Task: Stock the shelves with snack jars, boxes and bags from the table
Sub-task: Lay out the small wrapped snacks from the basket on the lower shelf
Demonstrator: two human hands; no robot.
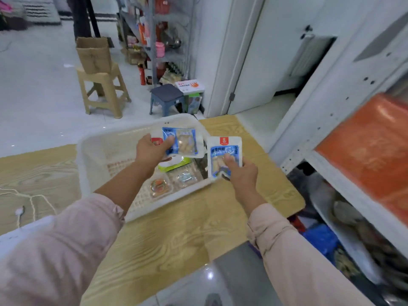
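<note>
My left hand [152, 151] grips a white and blue snack bag [184, 140] above the white plastic basket [97, 155] on the wooden table [176, 235]. My right hand [241, 174] holds a second white and blue snack bag [225, 151] upright by its lower edge, just past the basket's right rim. In the basket lie a green and white pack [174, 165], a clear pack with orange contents [160, 186] and a small clear packet [187, 178]. The white metal shelf unit [326, 129] stands at the right, with orange bags [371, 151] on one level and dark packs below.
A tan stool [103, 93] carrying a cardboard box [93, 54] stands on the floor beyond the table. A small blue stool [166, 98] and a far rack of goods [154, 40] are behind it. A white cord [26, 202] lies on the table's left part.
</note>
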